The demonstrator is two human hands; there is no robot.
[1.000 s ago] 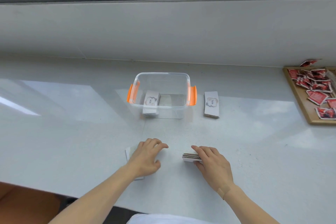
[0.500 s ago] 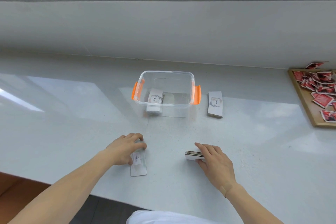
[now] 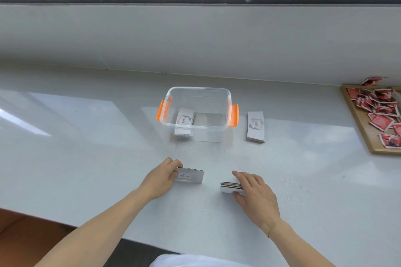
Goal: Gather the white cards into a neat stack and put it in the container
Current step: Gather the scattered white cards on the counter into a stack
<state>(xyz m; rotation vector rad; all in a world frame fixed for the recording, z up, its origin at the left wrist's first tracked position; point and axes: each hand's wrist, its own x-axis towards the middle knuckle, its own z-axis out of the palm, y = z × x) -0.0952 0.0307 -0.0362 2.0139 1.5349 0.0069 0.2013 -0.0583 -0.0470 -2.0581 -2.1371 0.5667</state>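
Note:
A clear plastic container (image 3: 226,93) with orange side clips stands mid-counter; one stack of white cards (image 3: 184,119) lies inside at its left. A second stack of white cards (image 3: 256,127) lies on the counter just right of the container. My left hand (image 3: 161,176) grips a single white card (image 3: 191,175) by its left end, held just off the counter. My right hand (image 3: 255,195) holds a small stack of white cards (image 3: 230,187) resting on the counter, fingers over the top and thumb at the near side.
A wooden tray (image 3: 360,128) with several red packets sits at the far right edge. A grey wall and window frame rise behind the white counter (image 3: 86,147). The counter's front edge runs close under my forearms.
My left hand slid off the card it covered, took it by its end, lifted and turned it, and carried it rightward toward the stack. My right hand stayed on its stack.

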